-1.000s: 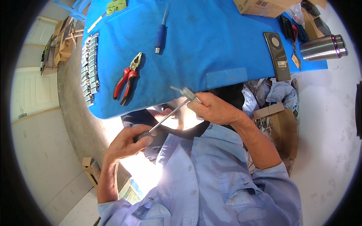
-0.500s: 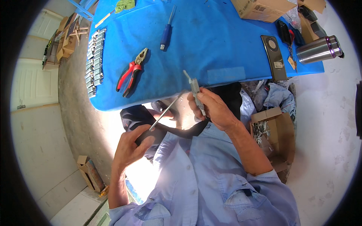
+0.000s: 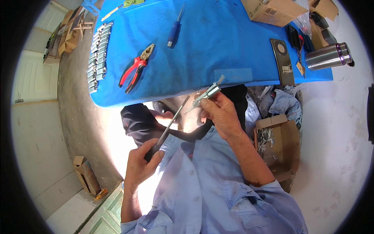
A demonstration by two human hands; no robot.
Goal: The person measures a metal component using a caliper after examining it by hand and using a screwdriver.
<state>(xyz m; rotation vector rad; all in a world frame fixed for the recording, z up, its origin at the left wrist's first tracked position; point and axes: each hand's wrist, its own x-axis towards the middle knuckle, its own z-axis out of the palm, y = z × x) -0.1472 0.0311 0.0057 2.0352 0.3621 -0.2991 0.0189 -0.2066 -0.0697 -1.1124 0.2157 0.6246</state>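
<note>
My left hand [image 3: 141, 165] is closed round the dark handle of a screwdriver [image 3: 171, 121], whose bare metal shaft slants up to the right. In my right hand [image 3: 224, 117], a small silver-grey metal part [image 3: 210, 92] with a thin rod at its upper end is pinched between thumb and fingers. The shaft's tip is close to the part but appears apart from it. Both hands are over my lap, just off the table's near edge. Red-and-black pliers [image 3: 135, 71] and a blue-handled screwdriver [image 3: 174, 33] lie on the blue-covered table [image 3: 218, 39].
Similar metal parts [image 3: 102, 52] are lined up along the table's left edge. A phone [image 3: 282, 58], keys [image 3: 300, 68], a steel flask [image 3: 327, 57] and a cardboard box [image 3: 269, 12] occupy the right side. Below, an open carton [image 3: 290, 146] holds scraps.
My right hand has turned the metal part, so its rod end now points up to the right instead of up to the left. My left hand has shifted slightly right and nearer me with the screwdriver.
</note>
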